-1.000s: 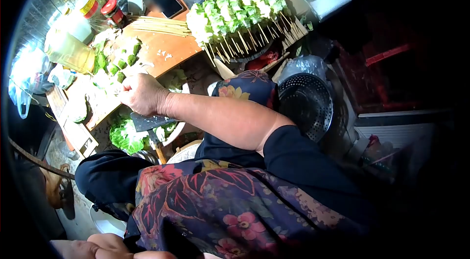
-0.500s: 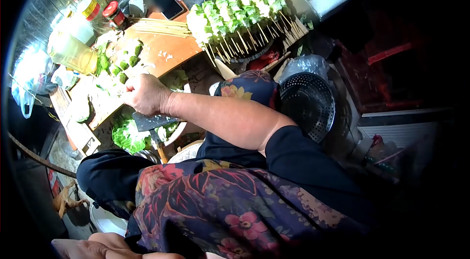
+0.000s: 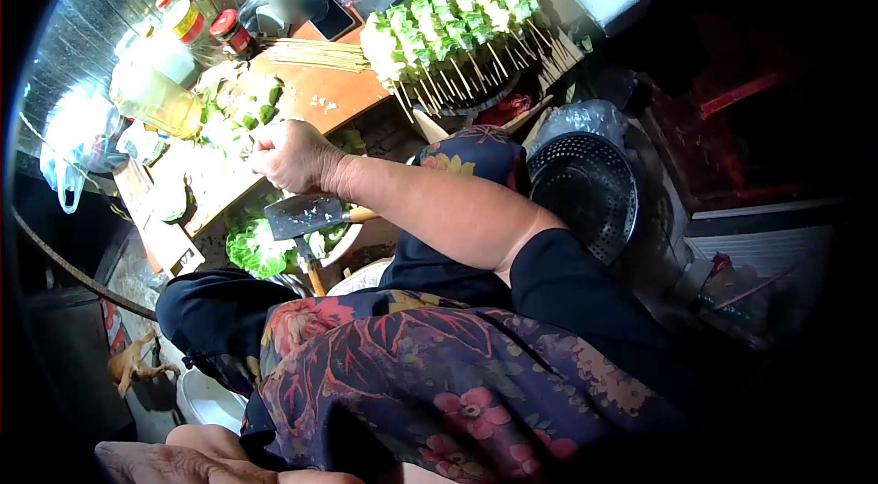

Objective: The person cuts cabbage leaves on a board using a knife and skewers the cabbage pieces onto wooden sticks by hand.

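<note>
Right hand among chopped greens, wooden table, upper left

Chopped greens [image 3: 250, 121]: scattered group, upper left of frame, on the orange tabletop [image 3: 350, 93] and pale board [image 3: 218, 201]. No single piece sets a direction; the loose band slants from upper right to lower left, its lower end beside the fingertips.

Right hand [image 3: 294, 158]: loosely curled, knuckles up, at the board's near edge, fingers pointing left. Fingertips lost in glare; whether they grip a piece cannot be told.

Left hand [image 3: 215, 468]: apparently this, lower left, cropped by the frame edge; its grip cannot be told.

Step, as judged: handling cut pieces at the board. The next move calls for fingers placed on a chosen piece and a wrist kept clear of the cleaver [image 3: 305, 217], which lies below the hand, blade left, wooden handle right.

Also present: bare skewers [image 3: 315, 53], upper left, near level; loaded skewers [image 3: 455, 20], upper centre, sticks pointing down and right; perforated colander [image 3: 585, 196], right of centre.
</note>
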`<state>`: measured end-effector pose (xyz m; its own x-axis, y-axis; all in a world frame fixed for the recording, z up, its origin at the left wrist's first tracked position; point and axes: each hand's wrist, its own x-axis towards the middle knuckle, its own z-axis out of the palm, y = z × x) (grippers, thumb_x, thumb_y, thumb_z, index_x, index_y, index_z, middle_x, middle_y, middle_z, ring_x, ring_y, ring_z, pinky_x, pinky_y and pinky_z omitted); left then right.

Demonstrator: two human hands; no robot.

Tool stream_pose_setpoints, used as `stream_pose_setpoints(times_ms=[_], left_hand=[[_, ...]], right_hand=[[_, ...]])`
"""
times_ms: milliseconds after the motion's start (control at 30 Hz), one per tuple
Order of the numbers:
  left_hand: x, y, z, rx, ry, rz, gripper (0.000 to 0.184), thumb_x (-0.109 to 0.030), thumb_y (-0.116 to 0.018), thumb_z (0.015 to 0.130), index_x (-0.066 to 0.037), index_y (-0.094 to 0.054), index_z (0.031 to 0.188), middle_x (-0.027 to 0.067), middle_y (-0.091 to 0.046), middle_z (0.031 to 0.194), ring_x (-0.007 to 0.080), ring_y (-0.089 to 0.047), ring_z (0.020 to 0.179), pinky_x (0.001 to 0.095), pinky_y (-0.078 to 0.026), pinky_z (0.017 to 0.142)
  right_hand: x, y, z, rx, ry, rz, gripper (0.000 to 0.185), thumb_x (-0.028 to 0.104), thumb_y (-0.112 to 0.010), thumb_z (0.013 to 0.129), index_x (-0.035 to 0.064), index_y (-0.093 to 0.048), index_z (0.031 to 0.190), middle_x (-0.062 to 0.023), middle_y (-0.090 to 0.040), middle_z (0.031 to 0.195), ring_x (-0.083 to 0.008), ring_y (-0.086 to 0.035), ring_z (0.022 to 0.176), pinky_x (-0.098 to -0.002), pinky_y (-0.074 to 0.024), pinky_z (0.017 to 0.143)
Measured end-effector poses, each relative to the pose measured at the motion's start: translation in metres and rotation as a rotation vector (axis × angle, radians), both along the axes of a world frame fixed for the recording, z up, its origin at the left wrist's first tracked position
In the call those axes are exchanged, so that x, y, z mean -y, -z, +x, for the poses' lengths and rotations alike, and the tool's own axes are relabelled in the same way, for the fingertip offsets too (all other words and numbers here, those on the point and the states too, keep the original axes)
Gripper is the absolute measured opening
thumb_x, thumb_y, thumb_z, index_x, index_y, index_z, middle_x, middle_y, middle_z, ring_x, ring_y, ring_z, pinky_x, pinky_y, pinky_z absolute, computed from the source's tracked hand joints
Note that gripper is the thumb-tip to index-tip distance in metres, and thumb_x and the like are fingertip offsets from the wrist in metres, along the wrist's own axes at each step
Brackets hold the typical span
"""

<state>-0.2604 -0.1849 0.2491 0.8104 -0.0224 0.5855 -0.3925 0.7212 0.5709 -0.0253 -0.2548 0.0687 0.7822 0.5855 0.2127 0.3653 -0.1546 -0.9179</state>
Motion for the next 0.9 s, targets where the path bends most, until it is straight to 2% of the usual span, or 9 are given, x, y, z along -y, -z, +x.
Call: stream_pose_setpoints(times_ms=[333, 400, 433, 500, 633, 733, 767, 867, 900], left_hand=[[-0.021, 0.002, -0.007, -0.068, -0.107, 0.003, 0.009, -0.009, -0.049, 0.091, -0.002, -0.052, 0.095, 0.0089, -0.054, 0.086, 0.0203, -0.051, 0.074, 0.0370, -0.043, 0.073], [-0.031, 0.005, -0.005, -0.085, -0.128, -0.007, 0.009, -0.009, -0.049, 0.091, -0.002, -0.052, 0.095, 0.0086, -0.053, 0.085, 0.0200, -0.051, 0.074, 0.0367, -0.043, 0.073], [-0.036, 0.006, -0.005, -0.098, -0.140, -0.012, 0.009, -0.009, -0.049, 0.091, -0.002, -0.052, 0.095, 0.0085, -0.053, 0.085, 0.0198, -0.050, 0.074, 0.0366, -0.043, 0.073], [-0.046, 0.009, -0.002, -0.118, -0.157, -0.022, 0.009, -0.009, -0.049, 0.091, -0.002, -0.052, 0.095, 0.0082, -0.053, 0.085, 0.0195, -0.050, 0.073, 0.0364, -0.043, 0.073], [-0.064, 0.016, 0.008, -0.155, -0.176, -0.042, 0.009, -0.009, -0.049, 0.091, -0.002, -0.052, 0.094, 0.0076, -0.052, 0.084, 0.0188, -0.049, 0.073, 0.0360, -0.042, 0.072], [-0.074, 0.023, 0.017, -0.188, -0.188, -0.052, 0.008, -0.010, -0.049, 0.091, -0.002, -0.052, 0.094, 0.0071, -0.052, 0.084, 0.0183, -0.049, 0.072, 0.0357, -0.042, 0.072], [-0.076, 0.027, 0.022, -0.200, -0.190, -0.053, 0.008, -0.010, -0.050, 0.091, -0.002, -0.052, 0.094, 0.0070, -0.052, 0.084, 0.0182, -0.049, 0.072, 0.0356, -0.042, 0.072], [-0.085, 0.033, 0.032, -0.230, -0.186, -0.063, 0.008, -0.010, -0.050, 0.091, -0.003, -0.052, 0.094, 0.0065, -0.051, 0.083, 0.0177, -0.048, 0.071, 0.0353, -0.041, 0.071], [-0.088, 0.034, 0.036, -0.239, -0.183, -0.062, 0.008, -0.010, -0.050, 0.091, -0.003, -0.052, 0.094, 0.0063, -0.051, 0.083, 0.0175, -0.048, 0.071, 0.0352, -0.041, 0.071]], right_hand=[[-0.003, -0.030, 0.013, -0.276, -0.037, -0.026, 0.018, 0.018, -0.061, 0.080, 0.0016, -0.066, 0.074, -0.0073, -0.062, 0.060, -0.0126, -0.058, 0.053, -0.0268, -0.0478, 0.055], [-0.018, -0.017, 0.024, 0.220, -0.021, 0.068, 0.002, 0.015, -0.063, 0.065, 0.0129, -0.065, 0.065, -0.0052, -0.062, 0.067, -0.0194, -0.062, 0.065, -0.0326, -0.0500, 0.061], [-0.022, -0.017, 0.028, 0.213, -0.026, 0.057, 0.002, 0.015, -0.063, 0.065, 0.0129, -0.065, 0.065, -0.0052, -0.062, 0.067, -0.0194, -0.062, 0.065, -0.0326, -0.0500, 0.061], [-0.032, -0.020, 0.038, -0.242, -0.151, 0.041, 0.003, 0.015, -0.063, 0.067, 0.0141, -0.066, 0.068, -0.0043, -0.063, 0.068, -0.0192, -0.062, 0.070, -0.0298, -0.0495, 0.064], [-0.053, -0.011, 0.050, -0.120, -0.143, 0.001, 0.005, 0.016, -0.062, 0.069, 0.0153, -0.066, 0.072, -0.0039, -0.062, 0.068, -0.0178, -0.061, 0.070, -0.0258, -0.0485, 0.066], [-0.067, 0.005, 0.061, -0.155, -0.152, 0.109, 0.012, 0.014, -0.059, 0.082, 0.0018, -0.060, 0.078, -0.0046, -0.059, 0.067, -0.0100, -0.055, 0.052, -0.0241, -0.0451, 0.049], [-0.072, 0.011, 0.064, -0.084, -0.107, 0.073, 0.012, 0.017, -0.061, 0.073, 0.0080, -0.066, 0.066, -0.0096, -0.060, 0.063, -0.0298, -0.055, 0.065, -0.0413, -0.0442, 0.075], [-0.078, 0.038, 0.074, 0.205, -0.071, 0.224, 0.011, 0.014, -0.063, 0.072, 0.0060, -0.066, 0.067, -0.0107, -0.058, 0.060, -0.0262, -0.057, 0.066, -0.0367, -0.0461, 0.071], [-0.067, 0.000, 0.062, -0.672, -0.080, 0.234, 0.008, 0.011, -0.063, 0.073, 0.0048, -0.067, 0.070, -0.0111, -0.060, 0.063, -0.0200, -0.059, 0.065, -0.0322, -0.0480, 0.065]])
